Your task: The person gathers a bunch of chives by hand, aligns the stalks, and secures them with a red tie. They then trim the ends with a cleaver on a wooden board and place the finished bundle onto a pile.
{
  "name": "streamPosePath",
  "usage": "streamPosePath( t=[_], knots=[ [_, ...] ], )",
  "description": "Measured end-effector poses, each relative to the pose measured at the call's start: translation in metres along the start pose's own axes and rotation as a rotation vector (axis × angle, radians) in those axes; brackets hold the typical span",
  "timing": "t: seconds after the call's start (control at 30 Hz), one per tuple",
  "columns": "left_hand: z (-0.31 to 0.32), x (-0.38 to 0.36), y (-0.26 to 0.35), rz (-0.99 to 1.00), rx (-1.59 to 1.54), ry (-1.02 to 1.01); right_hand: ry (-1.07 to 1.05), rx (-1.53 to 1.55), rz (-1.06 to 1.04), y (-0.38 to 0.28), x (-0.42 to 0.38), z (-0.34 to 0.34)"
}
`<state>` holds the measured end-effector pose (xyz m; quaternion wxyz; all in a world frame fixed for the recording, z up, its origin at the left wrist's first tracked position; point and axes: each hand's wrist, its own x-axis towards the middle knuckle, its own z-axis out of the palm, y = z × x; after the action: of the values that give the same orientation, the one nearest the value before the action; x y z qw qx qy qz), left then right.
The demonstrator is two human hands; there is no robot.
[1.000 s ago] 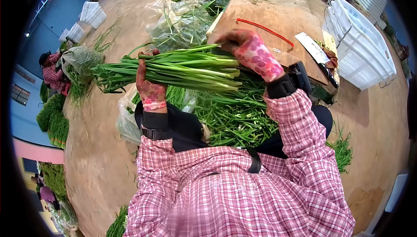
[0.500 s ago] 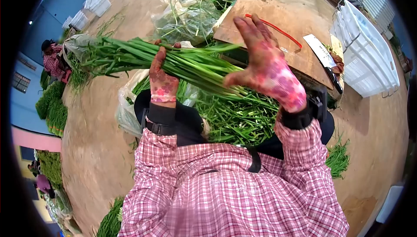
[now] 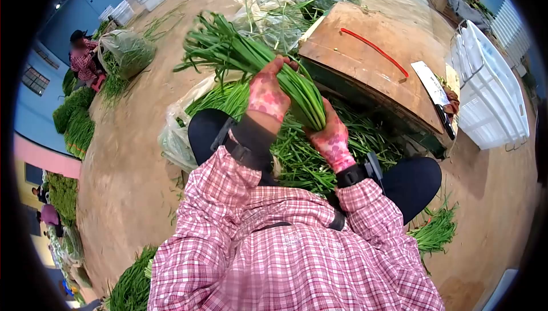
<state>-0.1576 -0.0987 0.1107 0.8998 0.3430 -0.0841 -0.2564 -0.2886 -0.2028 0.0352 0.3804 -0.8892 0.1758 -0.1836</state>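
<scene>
A bunch of garlic chives (image 3: 245, 51) slants across in front of me, leafy tips to the upper left and stem ends to the lower right. My left hand (image 3: 268, 91), in a pink flowered glove with bare fingers, is closed round its middle. At the stem ends, my right hand (image 3: 332, 137) wears a similar glove and is closed on them, thumb upward; some of its fingers are hidden behind the stems. Beneath both hands, between my knees, lies a heap of loose chives (image 3: 299, 160).
A wooden board (image 3: 377, 54) ahead bears a red strip (image 3: 374, 51) and a cleaver (image 3: 431, 85). Stacked white crates (image 3: 491, 94) stand at the right. Plastic bags of greens (image 3: 262, 20) lie beyond. Another person (image 3: 84, 63) sits at the far left by a filled bag.
The bunch has swung from nearly level to a steeper slant and shifted right with my left hand. My right hand, spread open above the stems before, has come down and closed on their ends.
</scene>
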Motion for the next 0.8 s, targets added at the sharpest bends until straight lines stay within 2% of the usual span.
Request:
streamPosePath(
  t=[0.03, 0.07, 0.1, 0.13, 0.17, 0.2, 0.23, 0.3, 0.33, 0.37, 0.43, 0.5, 0.53, 0.57, 0.6, 0.63, 0.67, 0.7, 0.73, 0.77, 0.8],
  knots=[
    [-0.001, 0.0, 0.003, 0.245, 0.593, -0.154, 0.02, 0.149, 0.008, 0.004, 0.003, 0.002],
    [-0.001, 0.0, 0.007, 0.582, 1.139, -0.163, -0.044, 0.337, 0.026, 0.009, 0.008, 0.001],
    [0.0, 0.02, 0.01, 0.358, 0.747, -0.181, -0.04, 0.397, -0.154, 0.011, 0.014, -0.002],
    [0.002, 0.04, 0.013, 0.171, 0.336, -0.128, -0.243, 0.581, 0.039, 0.0, 0.019, -0.02],
    [0.027, 0.037, 0.036, -0.24, 0.018, -0.045, -0.448, 0.76, 0.238, -0.012, 0.024, -0.038],
    [0.025, 0.038, 0.04, -0.239, 0.014, -0.206, -0.522, 0.958, 0.273, -0.01, 0.028, -0.044],
    [0.017, 0.043, 0.037, -0.202, -0.019, -0.266, -0.622, 1.067, 0.305, -0.001, 0.034, -0.047],
    [-0.021, 0.034, 0.034, -0.214, 0.065, -0.223, -0.618, 1.293, 0.396, 0.008, 0.034, -0.051],
    [-0.032, 0.024, 0.02, -0.137, 0.143, -0.023, -0.63, 1.368, 0.424, 0.014, 0.033, -0.051],
    [-0.054, 0.017, 0.002, -0.116, 0.084, 0.119, -0.642, 1.442, 0.456, 0.023, 0.032, -0.05],
    [-0.079, 0.003, -0.032, -0.291, -0.03, 0.272, -0.643, 1.536, 0.509, 0.037, 0.029, -0.045],
    [-0.091, -0.009, -0.064, -0.577, -0.073, 0.246, -0.628, 1.576, 0.548, 0.049, 0.026, -0.041],
    [-0.073, -0.017, -0.074, -0.702, -0.101, 0.25, -0.586, 1.518, 0.546, 0.052, 0.025, -0.04],
    [-0.079, -0.021, -0.087, -0.761, -0.168, -0.091, -0.604, 1.546, 0.535, 0.054, 0.023, -0.041],
    [-0.081, -0.013, -0.107, -0.79, -0.443, -0.422, -0.621, 1.575, 0.525, 0.047, 0.021, -0.045],
    [-0.068, -0.01, -0.106, -0.722, -0.408, -0.531, -0.641, 1.603, 0.515, 0.04, 0.02, -0.049],
    [-0.054, -0.007, -0.105, -0.646, -0.376, -0.633, -0.724, 1.698, 0.53, 0.033, 0.018, -0.051],
    [-0.029, -0.009, -0.086, -0.499, -0.036, -0.504, -0.675, 1.626, 0.546, 0.028, 0.015, -0.055],
    [-0.029, -0.001, -0.093, -0.498, -0.181, -0.63, -0.627, 1.553, 0.564, 0.024, 0.011, -0.059],
    [-0.025, 0.002, -0.085, -0.516, -0.116, -0.631, -0.58, 1.48, 0.577, 0.021, 0.009, -0.061],
    [-0.025, 0.005, -0.089, -0.522, -0.189, -0.574, -0.62, 1.345, 0.483, 0.021, 0.01, -0.066]
  ],
)
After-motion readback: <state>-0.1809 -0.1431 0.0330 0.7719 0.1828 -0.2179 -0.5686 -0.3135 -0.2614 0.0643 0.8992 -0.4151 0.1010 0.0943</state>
